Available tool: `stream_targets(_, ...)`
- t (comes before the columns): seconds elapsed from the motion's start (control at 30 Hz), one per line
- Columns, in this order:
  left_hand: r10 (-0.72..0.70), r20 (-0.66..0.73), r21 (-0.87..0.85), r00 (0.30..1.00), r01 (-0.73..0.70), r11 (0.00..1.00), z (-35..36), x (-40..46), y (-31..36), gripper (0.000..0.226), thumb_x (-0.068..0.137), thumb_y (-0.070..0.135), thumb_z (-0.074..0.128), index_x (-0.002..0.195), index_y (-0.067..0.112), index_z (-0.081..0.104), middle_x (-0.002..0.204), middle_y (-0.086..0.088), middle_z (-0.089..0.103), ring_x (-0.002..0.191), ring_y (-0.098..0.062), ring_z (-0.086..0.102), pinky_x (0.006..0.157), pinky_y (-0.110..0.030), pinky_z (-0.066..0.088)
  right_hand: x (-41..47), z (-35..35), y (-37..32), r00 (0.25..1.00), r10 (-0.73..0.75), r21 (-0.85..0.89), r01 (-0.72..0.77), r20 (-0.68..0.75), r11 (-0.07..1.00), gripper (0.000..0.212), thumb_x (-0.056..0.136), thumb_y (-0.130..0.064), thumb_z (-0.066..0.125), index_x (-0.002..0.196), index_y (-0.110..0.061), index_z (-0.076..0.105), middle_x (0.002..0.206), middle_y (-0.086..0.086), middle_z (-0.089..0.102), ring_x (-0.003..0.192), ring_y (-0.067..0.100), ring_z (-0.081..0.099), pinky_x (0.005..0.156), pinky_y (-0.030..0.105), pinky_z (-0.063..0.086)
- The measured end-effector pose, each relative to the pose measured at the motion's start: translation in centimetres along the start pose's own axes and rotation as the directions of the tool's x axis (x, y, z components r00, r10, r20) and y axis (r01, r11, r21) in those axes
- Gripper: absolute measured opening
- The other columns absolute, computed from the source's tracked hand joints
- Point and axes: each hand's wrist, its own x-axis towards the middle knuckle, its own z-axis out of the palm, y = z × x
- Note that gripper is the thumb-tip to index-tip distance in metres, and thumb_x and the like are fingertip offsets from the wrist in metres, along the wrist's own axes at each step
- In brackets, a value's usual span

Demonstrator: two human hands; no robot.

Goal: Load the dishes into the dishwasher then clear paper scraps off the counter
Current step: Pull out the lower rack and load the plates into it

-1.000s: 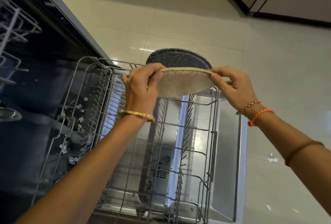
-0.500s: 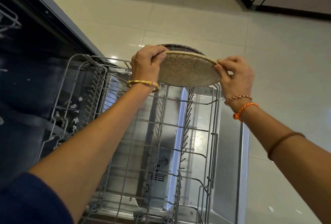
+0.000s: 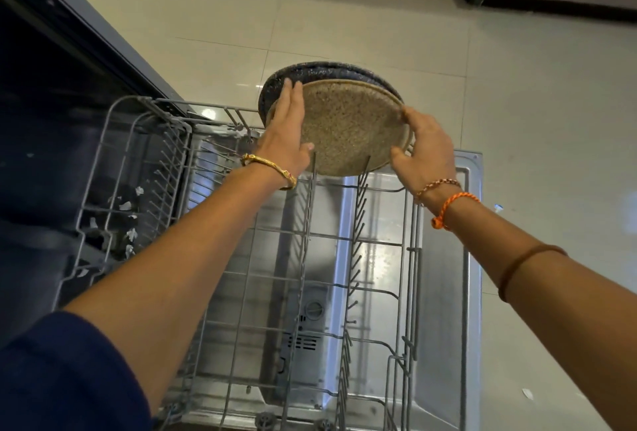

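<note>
1. Far left of frame: dark dishwasher [image 3: 51, 154] interior, with white paper scraps [image 3: 129, 234] lying near the rack's left side (some on the wire, some below, hard to tell which).
2. Lower left: blue sleeve [image 3: 62, 372] on the left arm, gold bangle [image 3: 272, 168] at the wrist.
3. Centre: wire rack [image 3: 310, 258] pulled out over the open door [image 3: 444, 258], tines upright in rows.
4. Left hand [image 3: 284, 134], upper centre: fingers straight, laid flat against the left edge of the tan plate [image 3: 348, 127], thumb pointing right along its lower face.
5. Tan plate stands tilted on edge at the rack's far end, bottom rim down among the tines. Dark plate [image 3: 310, 70] sits right behind it, touching or nearly so (cannot tell).
6. Right hand [image 3: 425, 148], right of centre: fingers loosely spread, fingertips on the tan plate's right rim, no clear curl round it.
7. Right wrist carries two cord bands [image 3: 448, 196], a brown band [image 3: 524, 265] further up the arm.
8. Right and top: pale floor tiles [image 3: 551, 103], one scrap [image 3: 527, 393] at lower right.
</note>
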Motion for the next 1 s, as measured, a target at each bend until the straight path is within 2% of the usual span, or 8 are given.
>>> stream_targets(0.17,-0.011,-0.184,-0.027,0.983,0.007,1.0,1.0,-3.0,0.1,0.057,0.09,0.009,0.055,0.141,0.006,0.029,0.146,-0.011,0.031,0.134,-0.022,0.031,0.108,-0.023,0.025,-1.5,-0.3,-1.3,0.985,-0.008,0.169,0.037,-0.173,0.985,0.034,0.076,0.005,0.055,0.109,-0.005,0.054,0.108,0.008,0.051,0.094,0.022,0.054,0.075,0.016,0.041)
stream_targets(0.27,-0.017,-0.374,-0.089,0.927,-0.018,0.996,-0.1,-5.9,0.9,0.023,0.092,0.017,0.052,0.109,0.002,0.059,0.108,-0.014,0.06,0.096,-0.021,0.055,0.072,-0.021,0.038,-3.6,-1.9,-4.0,0.923,-0.105,0.252,0.209,-0.37,0.945,0.027,0.07,0.005,0.05,0.086,-0.014,0.043,0.083,-0.01,0.038,0.073,0.017,0.045,0.059,0.015,0.037)
stream_targets(0.37,-0.052,-0.518,-0.173,0.854,-0.046,0.984,-3.7,-9.8,2.8,0.037,0.093,0.031,0.051,0.076,0.0,0.065,0.067,-0.014,0.061,0.062,-0.02,0.05,0.047,-0.022,0.028,-6.6,-4.6,-8.6,0.867,-0.133,0.312,0.31,-0.48,0.898,0.038,0.07,0.003,0.051,0.079,-0.03,0.034,0.078,-0.017,0.033,0.062,0.008,0.039,0.053,0.018,0.036)
stream_targets(0.57,-0.16,-0.581,-0.384,0.798,-0.095,0.918,-13.8,-23.3,9.2,0.061,0.085,0.048,0.036,0.063,-0.002,0.063,0.061,-0.02,0.064,0.061,-0.031,0.062,0.061,-0.043,0.05,-16.2,-13.4,-19.4,0.892,-0.221,0.445,0.395,-0.393,0.804,0.03,0.069,-0.001,0.055,0.081,-0.027,0.046,0.074,-0.016,0.042,0.062,0.01,0.043,0.054,0.027,0.04)
stream_targets(0.7,-0.338,-0.584,-0.542,0.738,-0.045,0.839,-18.6,-33.1,11.9,0.038,0.096,0.024,0.047,0.075,0.001,0.068,0.069,-0.012,0.067,0.061,-0.01,0.061,0.068,-0.025,0.051,-23.6,-17.6,-25.1,0.925,-0.257,0.594,0.378,-0.281,0.71,0.019,0.074,-0.003,0.054,0.087,-0.017,0.053,0.072,-0.011,0.046,0.063,0.005,0.044,0.055,0.017,0.039)
stream_targets(0.77,-0.379,-0.625,-0.565,0.682,-0.059,0.823,-20.0,-38.7,11.7,0.035,0.096,0.02,0.047,0.077,0.0,0.069,0.059,-0.002,0.06,0.048,0.003,0.051,0.052,-0.01,0.039,-27.7,-18.7,-28.2,0.925,-0.312,0.678,0.372,-0.215,0.634,0.012,0.078,-0.006,0.055,0.087,-0.013,0.055,0.071,-0.008,0.047,0.061,-0.001,0.043,0.055,0.01,0.038)
stream_targets(0.87,-0.446,-0.726,-0.567,0.523,-0.088,0.819,-21.8,-46.9,10.8,0.035,0.094,0.021,0.047,0.075,0.002,0.07,0.059,0.003,0.06,0.052,0.008,0.054,0.053,-0.006,0.039,-33.8,-19.2,-32.7,0.878,-0.458,0.778,0.381,-0.136,0.499,0.002,0.081,-0.021,0.056,0.082,-0.019,0.056,0.069,-0.01,0.05,0.057,-0.004,0.042,0.052,0.011,0.037)
stream_targets(1.0,-0.583,-0.765,-0.631,0.272,-0.135,0.764,-23.8,-59.1,8.0,0.03,0.086,0.028,0.046,0.072,0.015,0.069,0.066,0.006,0.065,0.062,0.002,0.06,0.061,-0.019,0.05,-43.6,-18.0,-39.9,0.723,-0.69,0.857,0.378,-0.039,0.349,0.009,0.082,-0.032,0.051,0.077,-0.027,0.056,0.069,-0.013,0.057,0.059,0.004,0.048,0.053,0.028,0.043)
